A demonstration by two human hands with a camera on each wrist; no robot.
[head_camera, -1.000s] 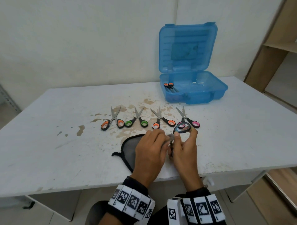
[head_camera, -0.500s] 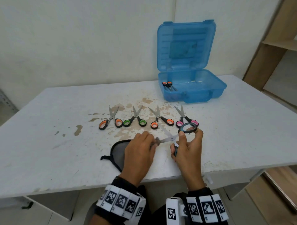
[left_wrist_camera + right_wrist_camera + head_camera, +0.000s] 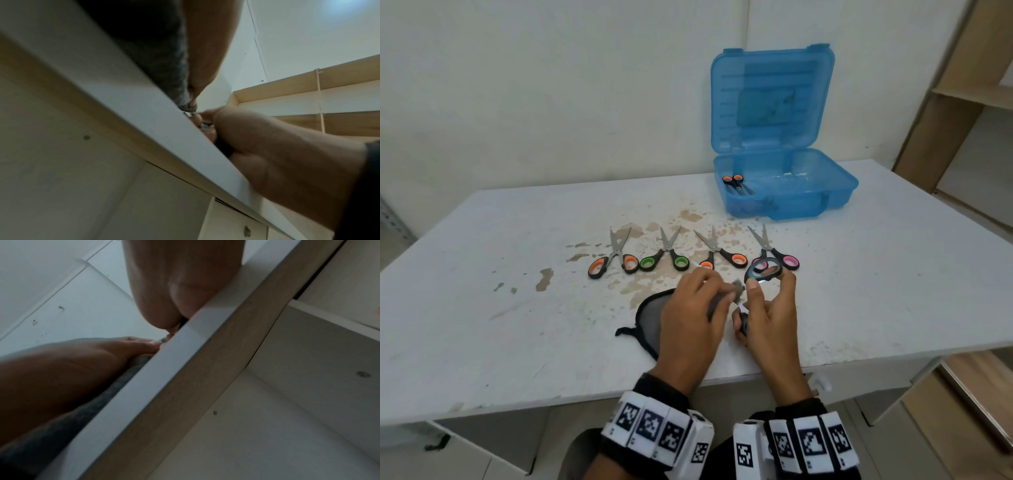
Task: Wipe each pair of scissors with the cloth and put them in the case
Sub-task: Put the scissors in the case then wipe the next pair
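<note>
i note the white stained table (image 3: 482,308), open translucent blue plastic case (image 3: 791,192) upper right. at lower centre my left hand (image 3: 688,318) grips the grey cloth (image 3: 717,301); my right hand (image 3: 767,315) holds open blue-handled scissors (image 3: 763,272).

The case (image 3: 784,202) was translucent blue; nearest it lay scissors with pink handles (image 3: 777,255), then orange (image 3: 722,255), green (image 3: 664,258), orange (image 3: 614,262). The cloth (image 3: 650,317) was grey, black-edged.
</note>
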